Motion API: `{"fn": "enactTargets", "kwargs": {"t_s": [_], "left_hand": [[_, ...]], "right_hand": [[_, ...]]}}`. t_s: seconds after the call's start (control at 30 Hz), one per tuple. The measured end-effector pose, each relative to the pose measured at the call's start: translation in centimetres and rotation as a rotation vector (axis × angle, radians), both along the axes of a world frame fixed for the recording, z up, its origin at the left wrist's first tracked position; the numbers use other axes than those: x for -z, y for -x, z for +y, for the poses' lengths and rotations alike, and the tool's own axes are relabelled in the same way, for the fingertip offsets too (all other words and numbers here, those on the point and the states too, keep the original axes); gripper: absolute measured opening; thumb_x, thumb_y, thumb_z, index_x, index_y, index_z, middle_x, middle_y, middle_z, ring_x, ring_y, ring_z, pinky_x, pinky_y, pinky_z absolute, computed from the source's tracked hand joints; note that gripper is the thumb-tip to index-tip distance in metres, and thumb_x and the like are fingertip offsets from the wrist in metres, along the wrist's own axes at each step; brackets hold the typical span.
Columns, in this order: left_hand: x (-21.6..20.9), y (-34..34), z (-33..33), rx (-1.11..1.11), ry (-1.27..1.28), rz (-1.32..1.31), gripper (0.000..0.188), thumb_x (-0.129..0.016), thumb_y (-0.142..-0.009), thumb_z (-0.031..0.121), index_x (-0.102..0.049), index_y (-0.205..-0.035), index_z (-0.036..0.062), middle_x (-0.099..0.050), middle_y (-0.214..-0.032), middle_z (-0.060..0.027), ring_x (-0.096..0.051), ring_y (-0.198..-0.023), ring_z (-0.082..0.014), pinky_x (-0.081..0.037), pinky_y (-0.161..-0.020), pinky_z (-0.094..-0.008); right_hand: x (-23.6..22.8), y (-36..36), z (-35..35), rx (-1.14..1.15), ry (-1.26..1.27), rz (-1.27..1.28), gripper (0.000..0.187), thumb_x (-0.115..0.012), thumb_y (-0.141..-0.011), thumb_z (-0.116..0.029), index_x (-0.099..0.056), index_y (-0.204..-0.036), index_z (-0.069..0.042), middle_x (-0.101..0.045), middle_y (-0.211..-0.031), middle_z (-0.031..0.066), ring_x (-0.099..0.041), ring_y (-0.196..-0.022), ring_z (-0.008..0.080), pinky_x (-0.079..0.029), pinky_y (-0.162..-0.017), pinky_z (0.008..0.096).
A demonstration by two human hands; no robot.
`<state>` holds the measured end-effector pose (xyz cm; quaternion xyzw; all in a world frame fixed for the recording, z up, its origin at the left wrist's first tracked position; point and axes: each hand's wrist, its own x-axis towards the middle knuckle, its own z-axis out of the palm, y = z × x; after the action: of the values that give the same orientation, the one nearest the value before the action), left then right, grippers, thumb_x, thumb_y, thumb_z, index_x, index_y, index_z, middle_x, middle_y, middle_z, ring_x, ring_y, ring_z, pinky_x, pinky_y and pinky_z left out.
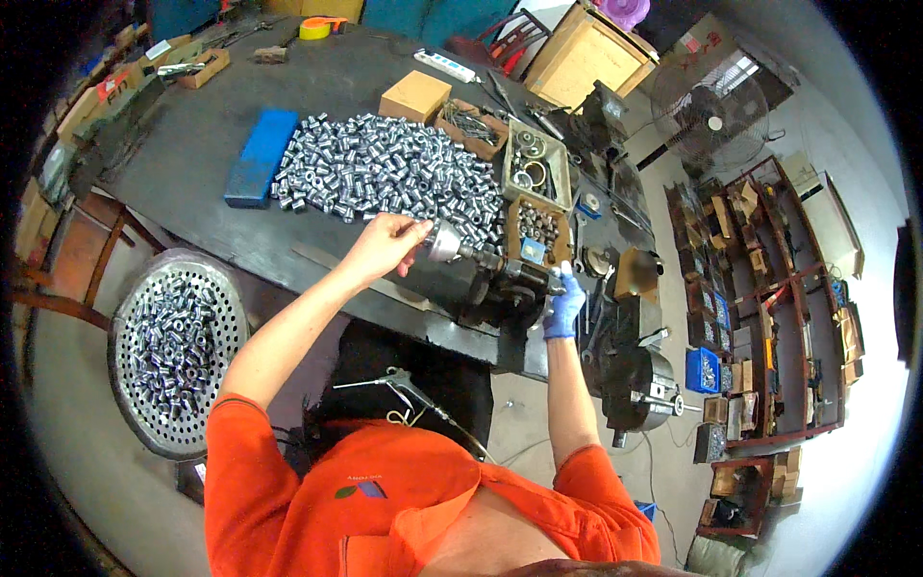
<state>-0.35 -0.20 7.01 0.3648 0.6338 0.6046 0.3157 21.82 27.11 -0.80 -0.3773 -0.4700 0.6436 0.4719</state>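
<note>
From my end I see a perforated metal basket (223, 370) at the left, beside the desk (207, 144), with a heap of shiny sleeves in it. On the desk a tray (567, 185) holds rings, an open box (512, 240) nearer me holds small parts, and another box (473, 146) holds thin metal pieces. A closed carton (415, 94) stands beside that one. Far right, a blue bin (692, 359) holds small bright pieces.

The desk is dark and worn; beyond its right side I have pale floor (519, 404), shelves (769, 317) packed with boxes and a fan (713, 123).

The large pile of sleeves (385, 163) lies loose between a blue block (261, 159) and the tray, just beyond the machine (490, 284) at the near edge. My left hand (389, 245) has its fingertips drawn together at the chuck (444, 240); I can't tell whether that grip has a part in it. My gloved right hand (565, 306) is at the machine's right end, its grip partly hidden, so I can't tell if it's closed. An air gun (409, 389) lies below the desk edge.
</note>
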Motion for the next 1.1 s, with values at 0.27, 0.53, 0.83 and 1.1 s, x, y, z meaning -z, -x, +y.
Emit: {"fn": "enactTargets", "kwargs": {"t_s": [0.27,0.53,0.83,1.1], "left_hand": [[-0.2,0.1,-0.6,0.013,-0.033,-0.082,0.035,-0.053,-0.088,0.031,-0.055,-0.072,-0.0005,-0.054,-0.060,-0.0041,-0.054,-0.047,-0.0114,-0.043,-0.045,-0.0227],[-0.8,0.4,-1.4,0.037,-0.115,-0.256,0.028,-0.061,-0.083,0.022,-0.058,-0.084,-0.0056,-0.059,-0.070,-0.0094,-0.057,-0.053,-0.0145,-0.046,-0.052,-0.0243],[3.0,3.2,-17.5,-0.434,0.083,-0.016,0.019,-0.064,-0.076,0.008,-0.057,-0.086,-0.0066,-0.059,-0.069,-0.0068,-0.054,-0.054,-0.0107,-0.043,-0.050,-0.0238],[6.0,3.6,-37.8,-1.028,0.796,0.786,0.030,-0.062,-0.068,0.014,-0.060,-0.096,0.0026,-0.062,-0.079,-0.0190,-0.061,-0.073,-0.0342,-0.048,-0.068,-0.0409]], "right_hand": [[-9.5,-0.7,-3.4,-0.057,-0.096,0.324,0.022,-0.056,-0.087,-0.026,-0.056,-0.082,-0.004,-0.044,-0.055,-0.0037,-0.036,-0.041,0.0026,-0.026,-0.034,0.0176],[-5.2,-7.8,-10.4,-0.014,-0.159,0.202,0.025,-0.062,-0.082,-0.023,-0.060,-0.088,0.002,-0.049,-0.057,-0.0015,-0.042,-0.047,0.0053,-0.032,-0.042,0.0186],[2.2,-7.5,-21.2,-0.699,-0.305,-0.666,0.020,-0.074,-0.068,-0.014,-0.067,-0.081,-0.001,-0.065,-0.088,0.0098,-0.060,-0.079,0.0145,-0.046,-0.073,0.0262],[7.9,-2.1,-21.8,-1.537,-0.489,-1.279,0.049,-0.061,-0.071,-0.053,-0.066,-0.079,-0.005,-0.063,-0.076,0.0155,-0.061,-0.074,0.0303,-0.046,-0.068,0.0362]]}}
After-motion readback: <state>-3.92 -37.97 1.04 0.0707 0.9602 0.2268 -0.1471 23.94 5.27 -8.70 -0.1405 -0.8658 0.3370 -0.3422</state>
